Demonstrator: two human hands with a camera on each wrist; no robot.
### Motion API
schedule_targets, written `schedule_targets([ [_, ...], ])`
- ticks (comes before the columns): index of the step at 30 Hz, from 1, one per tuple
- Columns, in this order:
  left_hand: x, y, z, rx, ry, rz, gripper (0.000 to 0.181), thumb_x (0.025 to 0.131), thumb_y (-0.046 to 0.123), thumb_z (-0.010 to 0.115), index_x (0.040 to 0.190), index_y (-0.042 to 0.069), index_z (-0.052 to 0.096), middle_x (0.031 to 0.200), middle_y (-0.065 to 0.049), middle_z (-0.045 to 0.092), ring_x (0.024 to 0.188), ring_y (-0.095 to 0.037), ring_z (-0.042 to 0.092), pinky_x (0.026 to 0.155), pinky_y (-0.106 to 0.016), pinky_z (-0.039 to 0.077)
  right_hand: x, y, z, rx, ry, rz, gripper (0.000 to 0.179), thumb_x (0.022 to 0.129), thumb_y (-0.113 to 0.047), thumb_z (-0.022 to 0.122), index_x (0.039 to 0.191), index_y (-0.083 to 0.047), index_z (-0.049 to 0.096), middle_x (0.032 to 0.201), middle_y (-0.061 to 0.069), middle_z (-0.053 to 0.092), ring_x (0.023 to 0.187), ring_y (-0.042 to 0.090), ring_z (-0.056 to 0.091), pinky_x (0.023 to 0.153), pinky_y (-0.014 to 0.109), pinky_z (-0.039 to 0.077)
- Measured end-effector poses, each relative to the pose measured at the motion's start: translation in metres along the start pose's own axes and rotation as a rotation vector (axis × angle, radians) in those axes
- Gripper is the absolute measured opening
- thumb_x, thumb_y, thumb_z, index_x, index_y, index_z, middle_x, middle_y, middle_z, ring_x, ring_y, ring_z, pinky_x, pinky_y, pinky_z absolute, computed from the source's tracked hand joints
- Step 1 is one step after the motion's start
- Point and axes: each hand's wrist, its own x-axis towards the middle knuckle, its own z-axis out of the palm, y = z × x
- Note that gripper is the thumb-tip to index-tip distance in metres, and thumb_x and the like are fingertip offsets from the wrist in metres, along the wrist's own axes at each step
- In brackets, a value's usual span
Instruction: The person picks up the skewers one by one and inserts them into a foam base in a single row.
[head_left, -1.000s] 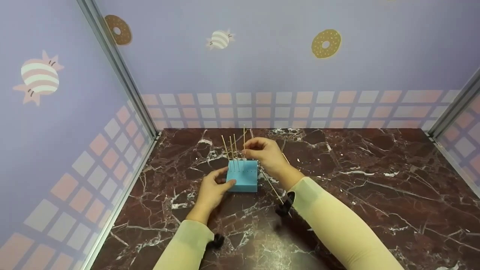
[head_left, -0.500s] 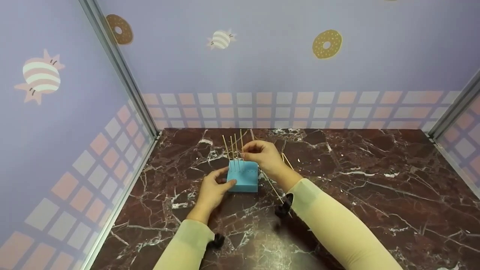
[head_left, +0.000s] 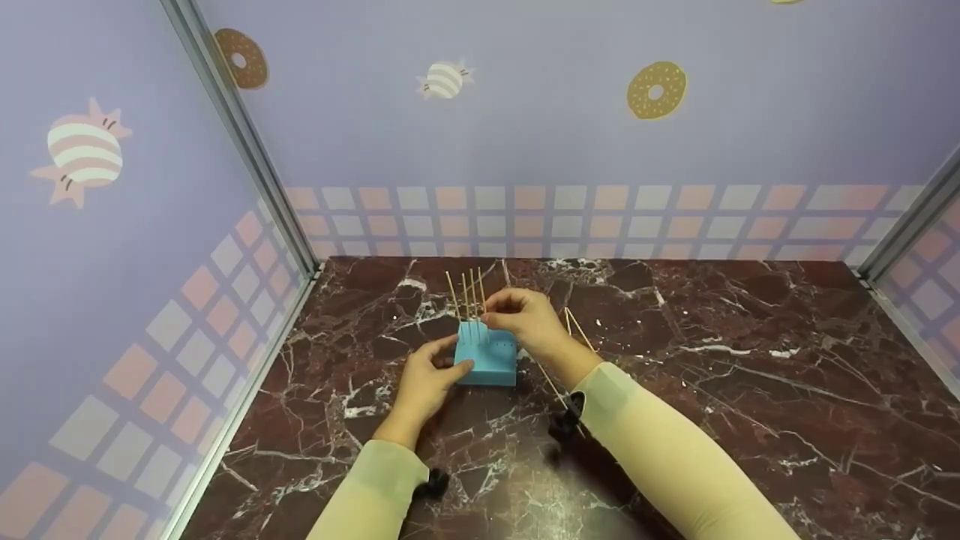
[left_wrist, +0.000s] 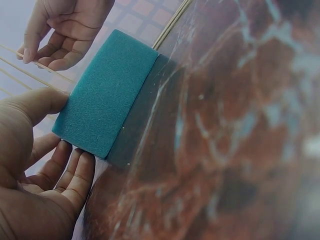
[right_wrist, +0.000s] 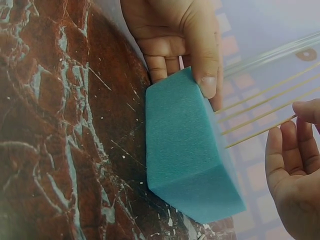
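Left hand [head_left: 424, 379], out of a pale sleeve [head_left: 379, 487] cut off by the lower edge, is closed about the left end of a blue block [head_left: 495, 367], the thumb pressed near its front corner; small dark objects [head_left: 433, 482] at both wrists are hard to make out. The block is rested on the bench [head_left: 697, 427]. Its rightmost upright stick [right_wrist: 257, 134] is pinched by the thumb and fingertips of the right hand [head_left: 531, 322]; the foot is hidden, so whether it is sunk in cannot be told. Three other sticks [head_left: 453, 296] are stood to its left, and faint holes [head_left: 504, 344] can be seen to the right. Loose sticks [head_left: 581, 330] are partly covered by the right wrist. White veins are spread across the dark red, glossy bench, which is backed by a lilac wall [head_left: 540, 142] printed with doughnuts, sweets and pink-and-white squares, its top cut off.
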Motion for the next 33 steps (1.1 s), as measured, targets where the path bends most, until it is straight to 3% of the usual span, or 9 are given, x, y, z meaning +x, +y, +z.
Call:
schedule_targets([
  [16, -0.0006, 0.0021, 0.0005, 0.000, 0.003, -0.018, 0.059, 0.103, 0.022, 0.086, 0.157, 0.008, 0.067, 0.146, -0.019, 0.070, 0.121, -0.030, 0.076, 0.091, -0.038, 0.066, 0.0009, 0.0044, 0.0019, 0.001, 0.014, -0.006, 0.016, 0.094, 0.005, 0.083, 0.100, -0.011, 0.082, 0.093, -0.004, 0.077, 0.087, 0.012, 0.070, 0.079, 0.025, 0.060],
  [25, -0.0011, 0.0020, -0.0003, 0.016, 0.008, -0.010, 0.059, 0.102, 0.021, 0.087, 0.157, 0.007, 0.067, 0.151, -0.021, 0.068, 0.123, -0.033, 0.075, 0.091, -0.038, 0.065, 0.0004, 0.0021, 0.0057, -0.053, 0.025, -0.038, 0.016, 0.094, 0.006, 0.082, 0.109, 0.009, 0.077, 0.090, -0.010, 0.076, 0.085, 0.010, 0.067, 0.077, 0.021, 0.057],
  [33, 0.0003, 0.0015, -0.0002, 0.014, 0.007, 0.004, 0.059, 0.103, 0.022, 0.087, 0.156, 0.005, 0.067, 0.146, -0.022, 0.070, 0.123, -0.034, 0.076, 0.090, -0.036, 0.065, -0.0010, -0.0013, 0.0048, -0.145, 0.041, -0.057, 0.014, 0.094, 0.003, 0.085, 0.107, 0.004, 0.080, 0.099, 0.004, 0.082, 0.087, 0.010, 0.069, 0.080, 0.023, 0.057],
])
